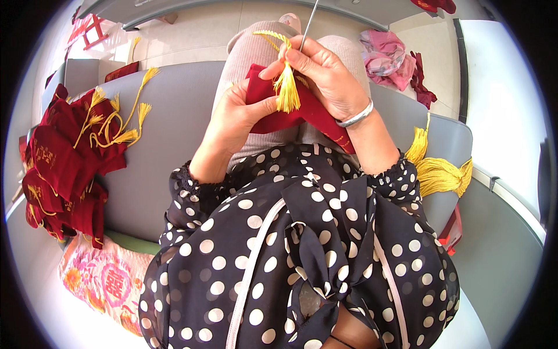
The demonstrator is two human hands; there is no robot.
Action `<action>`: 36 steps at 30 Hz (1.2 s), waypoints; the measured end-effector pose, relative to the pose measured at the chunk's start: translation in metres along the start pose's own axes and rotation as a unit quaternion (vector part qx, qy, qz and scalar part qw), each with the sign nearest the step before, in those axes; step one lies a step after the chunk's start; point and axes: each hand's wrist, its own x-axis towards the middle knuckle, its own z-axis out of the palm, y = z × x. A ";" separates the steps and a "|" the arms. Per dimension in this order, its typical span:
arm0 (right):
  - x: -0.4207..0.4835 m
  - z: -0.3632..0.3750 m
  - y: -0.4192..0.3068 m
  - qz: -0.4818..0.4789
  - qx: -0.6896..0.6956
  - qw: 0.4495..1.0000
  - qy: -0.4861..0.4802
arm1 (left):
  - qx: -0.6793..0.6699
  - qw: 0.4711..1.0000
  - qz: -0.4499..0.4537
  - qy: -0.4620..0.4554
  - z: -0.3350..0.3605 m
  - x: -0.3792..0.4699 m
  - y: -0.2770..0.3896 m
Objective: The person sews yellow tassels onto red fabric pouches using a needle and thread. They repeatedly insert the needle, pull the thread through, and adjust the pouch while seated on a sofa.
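Over my lap lies a dark red velvet pouch (279, 120) with gold print near its lower right end. My left hand (242, 107) grips its left edge, thumb on top. A yellow cord with a tassel (287, 89) hangs in front of the cloth. My right hand (320, 72) pinches the cord just above the tassel and also holds a thin metal rod (309, 24) that points up and away from me. The rod's lower end is hidden by my fingers. The cord loops up to the left above my hands.
On the grey bench (170, 113) at the left lies a heap of red pouches (65, 152) with yellow tassels. A bundle of yellow tasselled cords (440, 174) rests at the right. Pink cloth (386, 59) lies beyond my knee. A patterned towel (109, 279) is at the lower left.
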 end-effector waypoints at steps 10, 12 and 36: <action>0.026 -0.034 -0.042 -0.108 -0.022 0.989 0.095 | 0.114 0.993 -0.035 0.029 0.001 -0.004 0.000; 0.023 -0.032 -0.031 -0.094 -0.055 0.991 0.073 | 0.096 0.994 -0.036 0.038 0.001 -0.003 -0.001; 0.005 -0.050 -0.057 0.003 -0.264 0.963 0.056 | 0.059 0.997 -0.013 0.044 0.004 -0.003 -0.014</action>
